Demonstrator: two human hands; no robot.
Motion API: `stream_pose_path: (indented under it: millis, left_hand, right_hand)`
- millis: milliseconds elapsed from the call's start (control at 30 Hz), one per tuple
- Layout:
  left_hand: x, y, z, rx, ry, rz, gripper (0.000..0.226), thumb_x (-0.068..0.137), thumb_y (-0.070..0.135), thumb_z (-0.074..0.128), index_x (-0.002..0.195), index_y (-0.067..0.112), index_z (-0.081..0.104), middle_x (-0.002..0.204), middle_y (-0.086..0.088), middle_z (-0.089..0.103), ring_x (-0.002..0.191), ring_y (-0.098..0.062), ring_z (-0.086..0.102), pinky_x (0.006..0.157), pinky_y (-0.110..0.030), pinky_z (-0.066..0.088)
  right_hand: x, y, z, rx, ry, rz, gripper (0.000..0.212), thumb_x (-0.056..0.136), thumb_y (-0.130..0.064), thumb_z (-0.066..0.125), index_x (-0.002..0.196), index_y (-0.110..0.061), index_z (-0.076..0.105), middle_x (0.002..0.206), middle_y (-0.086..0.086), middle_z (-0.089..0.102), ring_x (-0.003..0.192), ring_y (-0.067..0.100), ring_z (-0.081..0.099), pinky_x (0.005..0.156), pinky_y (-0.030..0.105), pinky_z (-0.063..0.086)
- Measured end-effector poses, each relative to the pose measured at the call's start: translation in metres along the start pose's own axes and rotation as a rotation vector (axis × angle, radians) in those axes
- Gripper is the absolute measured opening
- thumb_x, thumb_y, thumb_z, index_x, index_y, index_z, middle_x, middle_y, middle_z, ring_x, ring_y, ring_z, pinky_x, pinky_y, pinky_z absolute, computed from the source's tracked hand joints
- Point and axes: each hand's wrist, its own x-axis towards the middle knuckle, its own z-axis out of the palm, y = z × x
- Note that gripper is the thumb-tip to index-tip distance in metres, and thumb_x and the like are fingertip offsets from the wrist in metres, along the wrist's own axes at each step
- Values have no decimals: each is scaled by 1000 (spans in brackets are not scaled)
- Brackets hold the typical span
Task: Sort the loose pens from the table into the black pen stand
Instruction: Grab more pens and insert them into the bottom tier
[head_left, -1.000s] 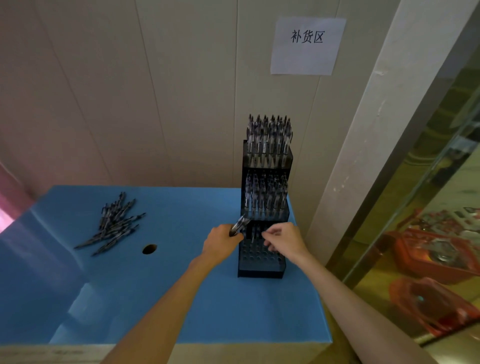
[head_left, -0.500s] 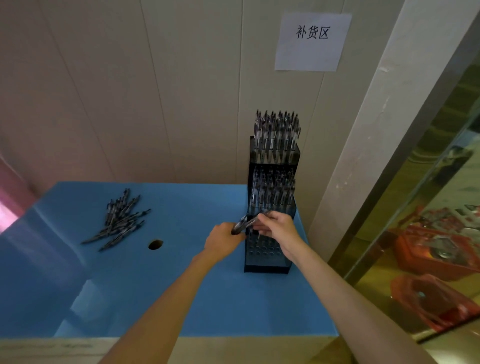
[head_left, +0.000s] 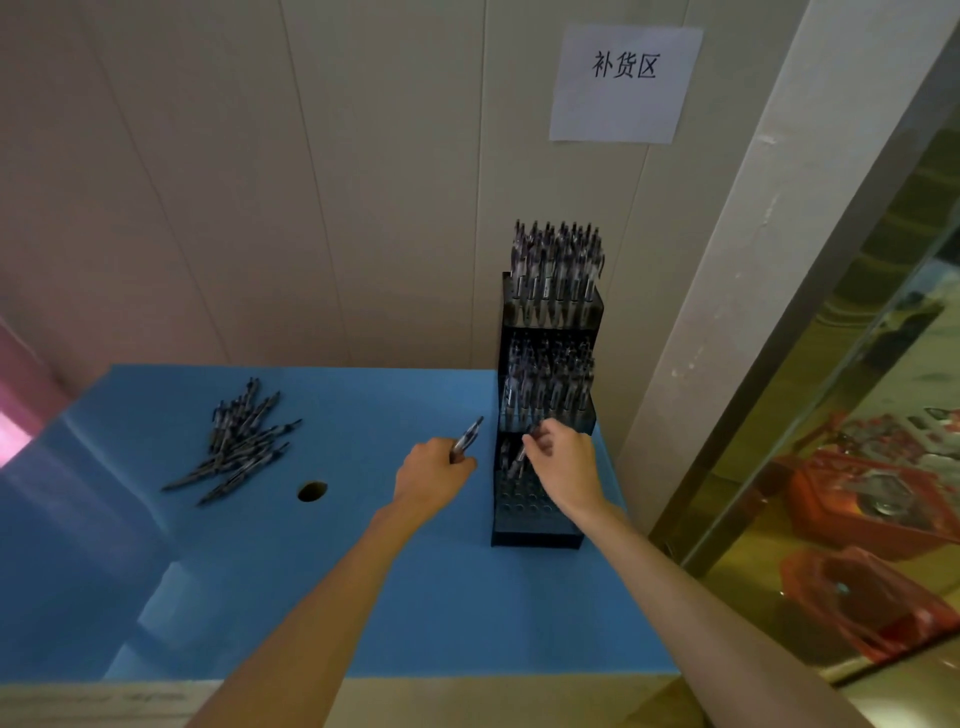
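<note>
The right hand (head_left: 563, 470) pinched a pen (head_left: 521, 457) upright over the lowest step of the black pen stand (head_left: 540, 514), apparently to seat it in a hole, while the left hand (head_left: 434, 478), just left of the stand, gripped spare pens (head_left: 466, 439) as a ready supply, the loose pile (head_left: 239, 439) lying far left on the tabletop (head_left: 363, 597)

A: Where are the hands?
B: The left hand (head_left: 434, 470) grips pens (head_left: 466, 438) just left of the stand (head_left: 540, 530), which sits at the table's (head_left: 363, 597) right edge. The right hand (head_left: 563, 467) pinches one pen (head_left: 519, 460), tilted over the stand's lowest tier.
A: The upper tiers?
B: Full of upright pens.
A: And loose ones?
B: A pile (head_left: 239, 441) near the far-left corner, beside a hole (head_left: 311, 491).
</note>
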Motion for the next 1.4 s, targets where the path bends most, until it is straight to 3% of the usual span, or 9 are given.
stream_pose_path:
  millis: [200,467,700,900,967,1033,1133,1233,1400]
  left_hand:
    - [1,-2,-2,-5,-5,18,39,87,26,61,64,20,30,57,2,35,52,-17,30,53,-28,25]
    - [0,-11,-3,-19,-13,29,38,87,25,61,65,19,31,58,0,35,53,-17,31,54,-29,25]
    - [0,-10,-1,-20,-37,20,39,85,26,60,63,20,28,57,1,34,52,-18,29,54,-31,25]
    - [0,-7,1,-9,-55,19,41,87,26,61,63,19,28,57,1,34,52,-18,31,54,-29,25]
    - [1,-5,3,-5,-66,16,41,87,26,62,63,19,30,57,1,36,52,-18,32,54,-29,26]
    - [2,0,4,1,-82,23,41,87,28,63,62,19,32,57,1,38,52,-17,35,54,-28,28]
    - [1,12,7,20,-108,56,41,90,32,64,60,20,38,56,2,43,52,-17,40,51,-29,29]
    - [-3,23,9,48,-111,94,39,90,27,61,58,24,38,57,2,44,54,-17,42,52,-29,32]
    - [-8,32,7,176,-116,136,36,90,28,58,60,23,39,59,2,48,59,-20,48,52,-28,33]
  right_hand:
    - [-1,1,10,-107,-66,-30,22,96,-21,66,78,-13,57,72,1,67,67,12,64,65,28,55]
    - [3,2,21,-152,-115,-16,19,93,-22,71,78,-9,69,71,2,69,67,12,66,65,29,55]
    - [-6,18,36,-278,-178,61,38,94,-25,68,59,-13,58,60,3,63,57,14,61,55,30,52]
    - [-4,21,33,-300,-216,90,26,91,-27,71,71,-10,75,64,3,70,59,12,65,63,37,60]
    - [-3,12,25,-159,-232,103,18,89,-21,71,74,-12,77,68,0,73,64,11,68,67,32,61]
    - [-5,-3,15,143,-271,171,11,89,-14,70,82,-13,78,75,0,75,73,14,72,71,27,60]
    - [-7,-24,3,474,-359,273,8,90,-18,71,91,-17,79,86,0,77,81,11,70,73,24,57]
    - [-7,-32,-3,574,-345,280,7,90,-24,74,91,-20,79,89,-4,76,82,5,68,74,22,56]
    - [-8,-27,-6,644,-302,301,13,92,-20,71,98,-9,76,93,1,77,89,12,72,73,20,55]
